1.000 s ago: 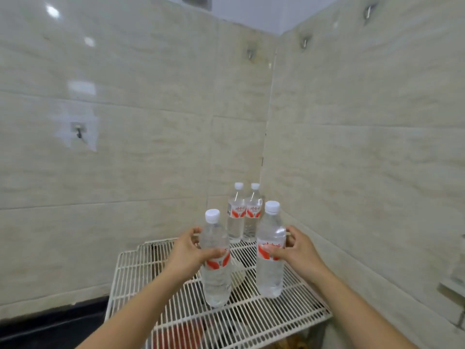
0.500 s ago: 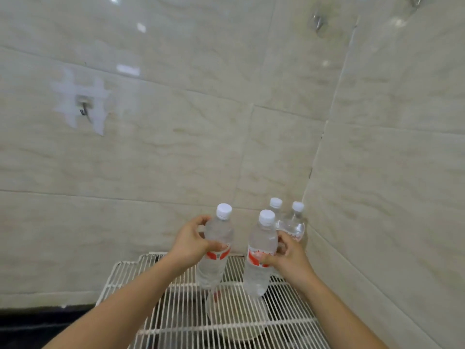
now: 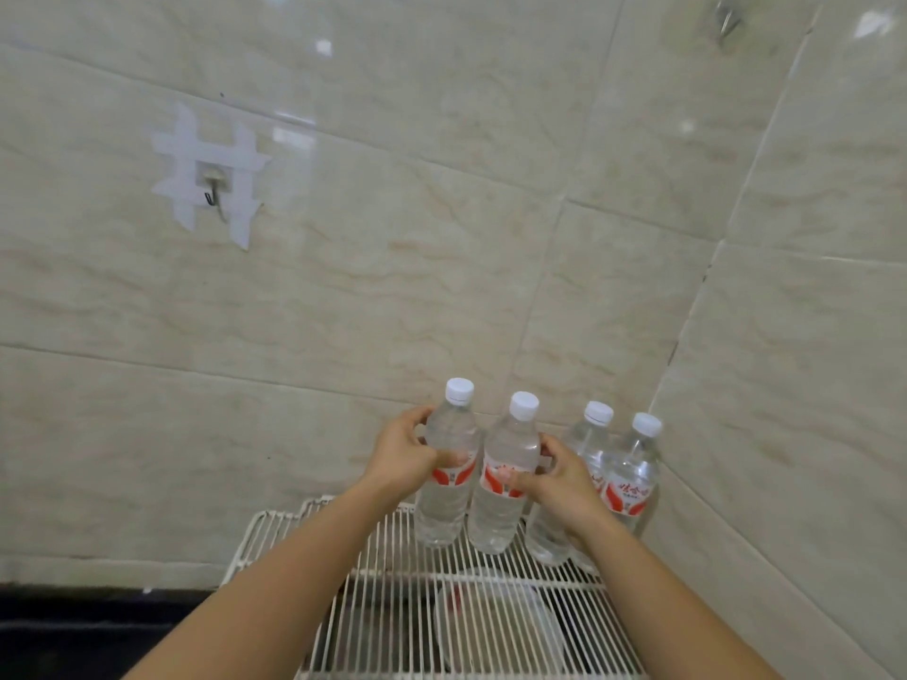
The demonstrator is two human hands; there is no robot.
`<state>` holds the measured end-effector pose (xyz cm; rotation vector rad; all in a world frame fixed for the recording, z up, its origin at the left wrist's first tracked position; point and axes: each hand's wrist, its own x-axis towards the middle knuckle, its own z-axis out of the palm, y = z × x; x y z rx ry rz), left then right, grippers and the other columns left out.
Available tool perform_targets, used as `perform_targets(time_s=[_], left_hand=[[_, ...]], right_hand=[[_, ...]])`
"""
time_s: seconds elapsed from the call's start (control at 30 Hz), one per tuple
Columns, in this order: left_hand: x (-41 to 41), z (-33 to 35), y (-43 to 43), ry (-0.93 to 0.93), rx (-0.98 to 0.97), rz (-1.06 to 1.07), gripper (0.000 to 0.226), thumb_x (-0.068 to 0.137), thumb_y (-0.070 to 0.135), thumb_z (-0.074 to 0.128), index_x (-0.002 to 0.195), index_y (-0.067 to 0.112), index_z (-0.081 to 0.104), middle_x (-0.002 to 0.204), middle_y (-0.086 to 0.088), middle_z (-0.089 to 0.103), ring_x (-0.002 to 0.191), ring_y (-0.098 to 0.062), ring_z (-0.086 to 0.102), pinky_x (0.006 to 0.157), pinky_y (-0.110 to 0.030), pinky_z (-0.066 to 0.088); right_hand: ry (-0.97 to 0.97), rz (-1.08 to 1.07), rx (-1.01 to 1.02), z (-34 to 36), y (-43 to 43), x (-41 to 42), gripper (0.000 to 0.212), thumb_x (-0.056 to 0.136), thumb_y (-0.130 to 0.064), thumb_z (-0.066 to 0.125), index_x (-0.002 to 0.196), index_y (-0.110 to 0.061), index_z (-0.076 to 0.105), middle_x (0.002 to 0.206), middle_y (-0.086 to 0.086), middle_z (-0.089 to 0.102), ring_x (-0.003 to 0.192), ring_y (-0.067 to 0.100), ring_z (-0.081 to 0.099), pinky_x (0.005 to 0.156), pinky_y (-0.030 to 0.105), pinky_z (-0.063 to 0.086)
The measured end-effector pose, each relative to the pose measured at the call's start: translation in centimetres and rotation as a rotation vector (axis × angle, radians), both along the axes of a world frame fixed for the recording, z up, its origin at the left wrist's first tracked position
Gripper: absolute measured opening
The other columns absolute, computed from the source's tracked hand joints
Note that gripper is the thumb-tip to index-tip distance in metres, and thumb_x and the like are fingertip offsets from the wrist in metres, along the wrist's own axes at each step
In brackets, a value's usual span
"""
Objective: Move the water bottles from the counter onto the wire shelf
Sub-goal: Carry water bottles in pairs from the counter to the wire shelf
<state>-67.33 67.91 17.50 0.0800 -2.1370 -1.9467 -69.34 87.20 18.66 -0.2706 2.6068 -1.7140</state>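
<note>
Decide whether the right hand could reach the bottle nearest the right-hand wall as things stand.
Probably, but not yet: the right hand grips the second bottle from the left. Freed, it has the wall-side bottle close beside it on the wire shelf, front unblocked.

**Readable markings: bottle labels only, none legible**

1. Far-right clear plastic water bottle [image 3: 630,463], white cap: a white wrap label with red wave shapes [image 3: 629,495]. One short line of red script characters crosses it, too blurred to read.
2. Third clear plastic bottle [image 3: 586,449]: same label type, mostly hidden behind the right hand [image 3: 559,478]. Only a sliver of red print shows, unreadable.
3. Second clear plastic bottle [image 3: 508,449], gripped by the right hand: red-and-white label, thumb across it. Its faint red marks are illegible.
4. Far-left clear plastic bottle [image 3: 449,512], gripped by the left hand [image 3: 405,458]: red-and-white label, with a small grey mark at its centre, illegible.
</note>
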Motion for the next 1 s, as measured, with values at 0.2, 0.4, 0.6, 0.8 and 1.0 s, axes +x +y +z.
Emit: perform_targets(time_s=[0.2,0.4,0.6,0.8,1.0], left_hand=[[-1.0,-0.2,0.4,0.003,0.004,-0.054,0.061,0.072,-0.002,0.077,0.127,0.017,0.056,0.116,0.002,0.065,0.099,-0.018,0.065,0.08,-0.03,0.052],[-1.5,0.2,0.8,-0.015,-0.031,-0.109,0.062,0.073,-0.002,0.077,0.128,0.018,0.054,0.105,0.008,0.063,0.092,-0.012,0.063,0.07,-0.023,0.05],[-1.9,0.4,0.9,-0.022,-0.095,-0.116,0.066,0.073,0.003,0.078,0.131,0.02,0.052,0.113,0.006,0.061,0.103,-0.02,0.062,0.083,-0.034,0.053],[-1.8,0.2,1.2,-0.024,-0.1,-0.102,0.076,0.073,0.007,0.079,0.139,0.021,0.045,0.131,0.0,0.059,0.113,-0.024,0.06,0.093,-0.044,0.053],[-1.8,-0.1,1.0,-0.021,-0.115,-0.094,0.079,0.074,0.007,0.079,0.142,0.019,0.042,0.134,0.001,0.057,0.118,-0.023,0.058,0.096,-0.04,0.051]], right_hand=[[-0.079,-0.003,0.046,0.7,-0.1,-1.2,0.063,0.075,0.002,0.076,0.13,-0.016,0.051,0.129,0.005,0.061,0.117,0.024,0.059,0.102,0.048,0.049],[-0.009,-0.084,0.074,2.8,-0.4,-1.3,0.071,0.076,0.013,0.067,0.139,-0.01,0.044,0.134,0.008,0.059,0.119,0.026,0.058,0.094,0.039,0.051],[0.159,-0.129,0.167,4.6,-0.7,-0.5,0.058,0.084,-0.007,0.069,0.136,-0.013,0.045,0.126,0.003,0.058,0.105,0.015,0.054,0.087,0.03,0.044],[0.341,-0.221,0.426,5.8,-2.0,-1.5,0.044,0.09,-0.026,0.064,0.131,-0.014,0.054,0.127,0.007,0.062,0.11,0.023,0.059,0.088,0.034,0.047],[0.344,-0.221,0.429,6.3,-1.8,-1.8,0.033,0.089,-0.012,0.061,0.122,-0.014,0.061,0.116,0.01,0.066,0.094,0.02,0.059,0.081,0.03,0.048]])
